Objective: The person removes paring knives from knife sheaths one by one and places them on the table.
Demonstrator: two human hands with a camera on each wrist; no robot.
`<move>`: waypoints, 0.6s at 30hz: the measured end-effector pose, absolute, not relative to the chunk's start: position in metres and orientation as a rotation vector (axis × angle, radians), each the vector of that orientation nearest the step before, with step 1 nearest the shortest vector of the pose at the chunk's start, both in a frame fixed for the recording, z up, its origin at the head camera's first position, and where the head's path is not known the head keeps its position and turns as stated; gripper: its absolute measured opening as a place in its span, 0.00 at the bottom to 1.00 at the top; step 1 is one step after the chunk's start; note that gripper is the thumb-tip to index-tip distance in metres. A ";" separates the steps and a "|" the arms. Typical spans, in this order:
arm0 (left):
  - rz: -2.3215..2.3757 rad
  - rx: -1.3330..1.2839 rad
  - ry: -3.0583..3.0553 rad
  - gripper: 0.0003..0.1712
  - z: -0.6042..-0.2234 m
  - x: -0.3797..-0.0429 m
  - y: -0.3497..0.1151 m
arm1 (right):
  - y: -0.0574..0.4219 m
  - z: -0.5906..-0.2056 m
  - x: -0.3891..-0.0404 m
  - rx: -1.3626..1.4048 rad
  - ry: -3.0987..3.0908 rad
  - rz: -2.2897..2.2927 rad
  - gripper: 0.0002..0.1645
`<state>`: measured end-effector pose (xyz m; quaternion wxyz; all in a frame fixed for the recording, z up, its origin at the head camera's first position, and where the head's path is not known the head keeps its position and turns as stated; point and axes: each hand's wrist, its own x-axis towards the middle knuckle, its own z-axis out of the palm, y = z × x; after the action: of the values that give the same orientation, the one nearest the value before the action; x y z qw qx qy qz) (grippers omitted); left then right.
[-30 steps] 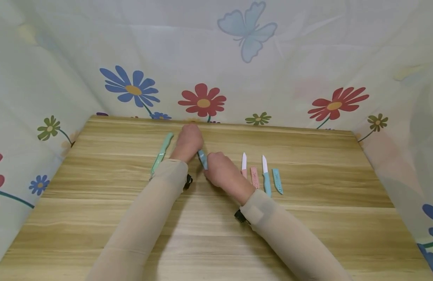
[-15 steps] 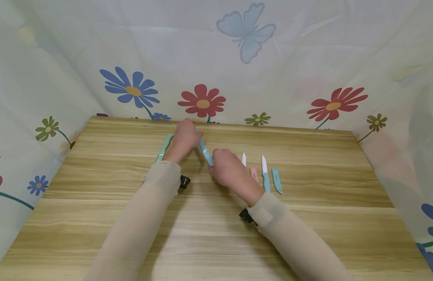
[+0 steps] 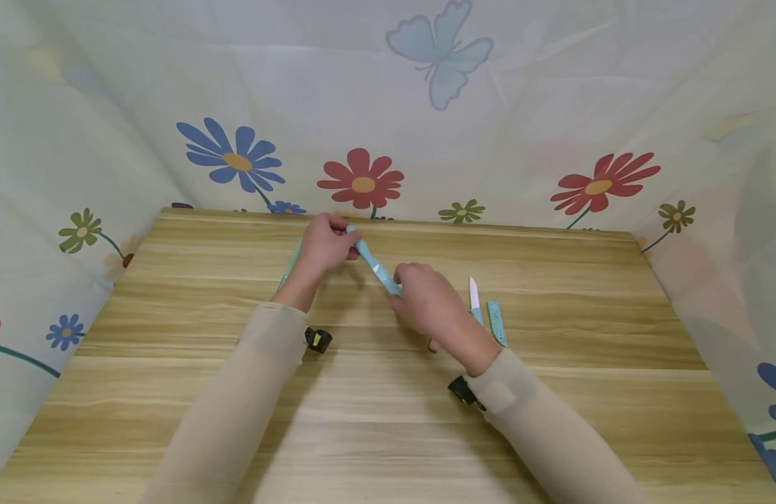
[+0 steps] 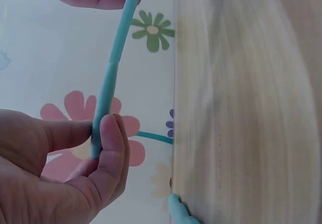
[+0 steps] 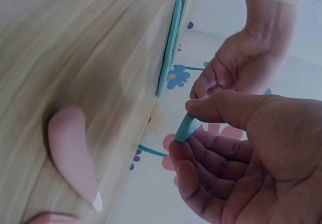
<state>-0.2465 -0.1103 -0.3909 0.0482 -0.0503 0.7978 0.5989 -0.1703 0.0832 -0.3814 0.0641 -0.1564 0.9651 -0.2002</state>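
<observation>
Pinching blue knife (image 3: 374, 264) at opposite ends: left hand (image 3: 327, 245), right hand (image 3: 432, 297) | below right fingers: pink knife (image 5: 71, 148), mostly hidden in head view | beside left fingers: green knife (image 3: 290, 262), part-covered

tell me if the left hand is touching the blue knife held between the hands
Touching. The left wrist view shows it: the left hand pinches the blue knife near one end between thumb and fingers.

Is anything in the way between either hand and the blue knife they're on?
Nothing visible is. The left hand pinches one end of the blue knife and the right hand pinches the other; in the left wrist view, the stretch between them shows unobstructed.
</observation>
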 end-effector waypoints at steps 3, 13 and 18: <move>1.942 -0.161 2.320 0.21 -0.391 -0.240 -0.112 | 0.089 -0.380 -0.169 -0.500 2.940 -0.565 0.12; 2.175 -0.247 1.994 0.25 -0.391 -0.225 -0.115 | 0.110 -0.377 -0.162 -0.517 2.977 -0.526 0.15; 2.253 -0.242 1.826 0.14 -0.395 -0.216 -0.116 | 0.120 -0.378 -0.160 -0.570 3.020 -0.541 0.17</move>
<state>-0.2160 -0.1163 -0.3947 0.1156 -0.0826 0.6232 0.7690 -0.1603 0.1199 -0.3781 0.0105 -0.1825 0.9677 -0.1734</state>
